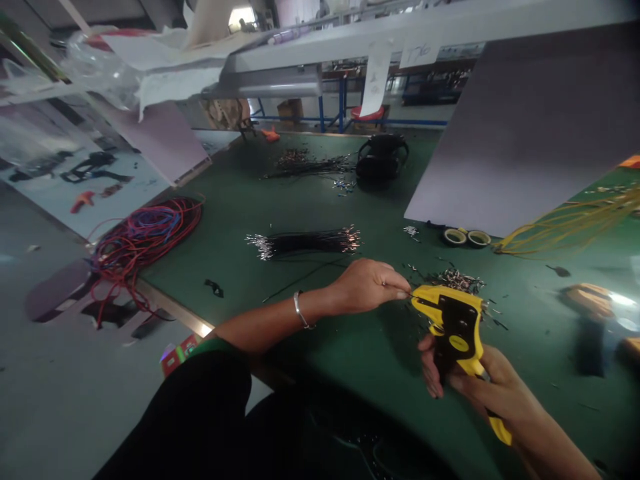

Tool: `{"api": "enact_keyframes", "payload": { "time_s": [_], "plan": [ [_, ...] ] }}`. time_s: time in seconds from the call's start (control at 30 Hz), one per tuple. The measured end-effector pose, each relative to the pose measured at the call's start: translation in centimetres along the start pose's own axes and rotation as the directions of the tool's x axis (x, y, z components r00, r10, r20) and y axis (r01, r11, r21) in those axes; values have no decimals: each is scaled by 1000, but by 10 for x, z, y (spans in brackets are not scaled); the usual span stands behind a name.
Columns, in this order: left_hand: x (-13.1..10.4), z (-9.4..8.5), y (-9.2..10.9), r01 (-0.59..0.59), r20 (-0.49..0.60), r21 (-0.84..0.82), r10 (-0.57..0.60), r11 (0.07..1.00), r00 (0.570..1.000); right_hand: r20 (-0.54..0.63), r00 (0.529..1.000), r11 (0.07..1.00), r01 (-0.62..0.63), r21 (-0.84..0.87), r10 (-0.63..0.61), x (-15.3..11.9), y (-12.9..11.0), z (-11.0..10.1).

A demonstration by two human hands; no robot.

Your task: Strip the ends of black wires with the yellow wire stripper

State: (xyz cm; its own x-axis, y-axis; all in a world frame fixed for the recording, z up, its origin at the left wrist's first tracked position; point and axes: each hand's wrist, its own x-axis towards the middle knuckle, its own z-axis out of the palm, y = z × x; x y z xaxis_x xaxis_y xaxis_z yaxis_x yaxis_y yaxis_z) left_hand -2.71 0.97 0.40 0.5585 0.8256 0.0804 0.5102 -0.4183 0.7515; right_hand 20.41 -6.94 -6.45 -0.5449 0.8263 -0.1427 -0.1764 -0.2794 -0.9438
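My right hand (480, 380) is wrapped round the handles of a yellow and black wire stripper (457, 327), held over the green table. My left hand (370, 287) pinches a thin black wire (411, 295), and the wire's end is at the stripper's jaws. Whether the jaws have closed on it I cannot tell. Behind my left hand lies a bundle of black wires (310, 243), with silvery tips at its left end and coppery tips at its right. A heap of small wire scraps (457, 280) sits just behind the stripper.
Red and blue wire coils (150, 233) lie at the table's left edge. Farther back are more black wires (310, 167) and a black strapped object (382, 159). Two tape rolls (467, 237) stand before a grey panel (515, 133). Yellow wires (565, 223) lie right. A shelf (320, 50) crosses above.
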Motion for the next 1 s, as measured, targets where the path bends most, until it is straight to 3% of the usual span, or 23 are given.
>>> {"api": "enact_keyframes", "payload": {
  "time_s": [0.33,0.5,1.0],
  "plan": [
    [1,-2,-1,-46,3,-24,46,999,999,-60,998,998,-22,65,26,-2,-4,9],
    [3,-5,0,-65,-7,-21,65,998,998,-31,999,995,-40,92,43,1,-10,14],
    [8,-6,-4,7,11,5,-7,1000,1000,-81,995,990,-40,134,51,4,-4,21]
  ]
}}
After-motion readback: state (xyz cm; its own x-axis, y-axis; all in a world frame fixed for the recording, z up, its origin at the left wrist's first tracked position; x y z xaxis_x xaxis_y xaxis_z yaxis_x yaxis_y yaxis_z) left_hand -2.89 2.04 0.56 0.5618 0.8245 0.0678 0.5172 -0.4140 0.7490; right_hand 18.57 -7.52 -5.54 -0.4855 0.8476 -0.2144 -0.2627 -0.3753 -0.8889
